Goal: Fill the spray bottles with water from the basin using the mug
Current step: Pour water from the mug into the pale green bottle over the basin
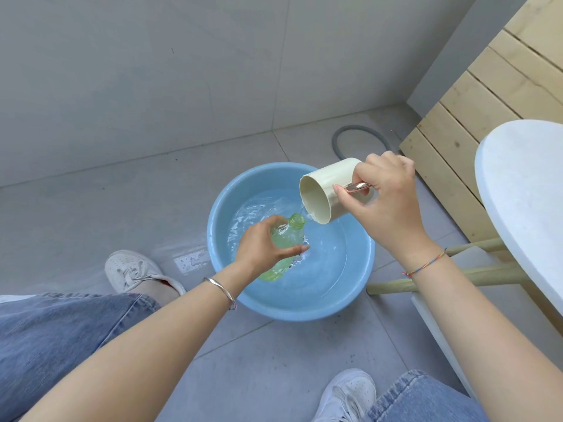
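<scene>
A round blue basin (pixel 359 287) with water in it stands on the grey floor. My left hand (pixel 263 246) grips a clear green bottle (pixel 291 236) around its body, tilted over the basin, its open neck pointing up and right with no spray head on it. My right hand (pixel 387 199) holds a cream mug (pixel 324 193) by its shiny metal handle. The mug is tipped on its side, mouth toward me, and a thin stream of water runs from its lower lip onto the bottle's neck.
A white round table (pixel 524 184) on pale wooden legs stands at the right, with wooden slats (pixel 475 111) behind it. A grey hose (pixel 359 141) curls on the floor beyond the basin. Wet patches lie left of the basin. My knees and white shoes frame the bottom.
</scene>
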Tool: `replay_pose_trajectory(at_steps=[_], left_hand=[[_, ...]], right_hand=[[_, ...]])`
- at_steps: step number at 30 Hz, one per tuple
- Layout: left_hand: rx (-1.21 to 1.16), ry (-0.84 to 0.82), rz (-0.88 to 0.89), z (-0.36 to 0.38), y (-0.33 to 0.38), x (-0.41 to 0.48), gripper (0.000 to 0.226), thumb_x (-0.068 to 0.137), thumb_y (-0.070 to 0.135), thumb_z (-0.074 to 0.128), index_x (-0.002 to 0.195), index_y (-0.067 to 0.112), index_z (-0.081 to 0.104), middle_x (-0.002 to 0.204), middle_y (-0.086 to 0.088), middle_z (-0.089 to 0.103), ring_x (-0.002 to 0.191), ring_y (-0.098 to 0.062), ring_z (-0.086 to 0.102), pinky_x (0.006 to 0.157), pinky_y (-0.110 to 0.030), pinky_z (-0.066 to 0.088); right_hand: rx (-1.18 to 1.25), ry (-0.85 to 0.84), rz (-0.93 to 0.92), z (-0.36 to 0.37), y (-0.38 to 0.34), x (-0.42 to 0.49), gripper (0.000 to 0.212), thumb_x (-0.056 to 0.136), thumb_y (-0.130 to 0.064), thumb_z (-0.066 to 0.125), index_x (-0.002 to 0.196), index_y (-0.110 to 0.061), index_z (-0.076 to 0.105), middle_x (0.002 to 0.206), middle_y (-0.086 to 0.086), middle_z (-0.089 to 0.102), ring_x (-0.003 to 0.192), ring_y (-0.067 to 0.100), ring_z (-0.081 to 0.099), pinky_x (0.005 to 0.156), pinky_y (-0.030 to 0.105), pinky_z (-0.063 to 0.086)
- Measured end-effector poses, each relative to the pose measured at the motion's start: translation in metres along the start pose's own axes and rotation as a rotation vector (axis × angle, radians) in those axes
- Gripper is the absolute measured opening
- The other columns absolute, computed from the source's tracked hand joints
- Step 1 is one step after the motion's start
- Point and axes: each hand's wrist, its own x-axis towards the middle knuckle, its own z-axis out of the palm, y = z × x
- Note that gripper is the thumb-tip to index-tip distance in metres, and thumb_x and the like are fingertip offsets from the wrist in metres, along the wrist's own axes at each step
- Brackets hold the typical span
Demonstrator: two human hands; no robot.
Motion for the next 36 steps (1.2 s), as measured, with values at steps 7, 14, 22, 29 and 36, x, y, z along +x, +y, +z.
replay_pose_trajectory(at_steps=[7,14,22,29,36], left_hand=[[-0.008,0.009,-0.004,0.002,-0.001,-0.001,0.071,0.064,0.060,0.082,0.123,0.027,0.060,0.124,0.013,0.064,0.118,-0.011,0.056,0.092,-0.027,0.043],[-0.013,0.001,-0.016,0.003,-0.001,0.001,0.073,0.065,0.059,0.082,0.126,0.025,0.058,0.127,0.012,0.062,0.121,-0.011,0.054,0.089,-0.021,0.038],[-0.032,0.024,-0.029,0.006,-0.009,0.004,0.072,0.064,0.060,0.082,0.124,0.027,0.060,0.124,0.013,0.064,0.117,-0.012,0.057,0.093,-0.026,0.043],[-0.104,0.063,-0.061,0.006,-0.022,0.007,0.073,0.064,0.056,0.084,0.125,0.024,0.060,0.123,0.011,0.065,0.117,-0.009,0.057,0.097,-0.024,0.042],[-0.125,0.073,-0.093,0.005,-0.039,0.009,0.072,0.063,0.055,0.084,0.124,0.023,0.061,0.122,0.011,0.065,0.116,-0.007,0.058,0.094,-0.017,0.039]], right_hand=[[-0.065,0.020,-0.115,0.000,-0.005,0.002,0.030,0.078,-0.020,0.068,0.062,-0.011,0.045,0.067,-0.009,0.032,0.071,0.011,0.027,0.078,0.026,0.018],[-0.116,0.060,-0.270,0.005,-0.010,0.001,0.031,0.079,-0.016,0.068,0.060,-0.012,0.044,0.062,-0.001,0.037,0.069,0.017,0.032,0.077,0.028,0.019],[-0.031,0.077,-0.086,0.025,0.000,-0.009,0.030,0.078,-0.022,0.067,0.061,-0.015,0.044,0.063,-0.006,0.036,0.068,0.014,0.032,0.077,0.029,0.022],[0.366,-0.018,0.821,0.064,0.050,-0.047,0.047,0.080,-0.021,0.070,0.056,-0.020,0.030,0.052,-0.006,0.031,0.050,0.008,0.027,0.056,0.029,0.026],[0.125,-0.317,0.795,0.121,0.070,-0.114,0.039,0.086,-0.028,0.065,0.059,-0.021,0.038,0.068,-0.001,0.051,0.077,0.025,0.048,0.073,0.033,0.021]])
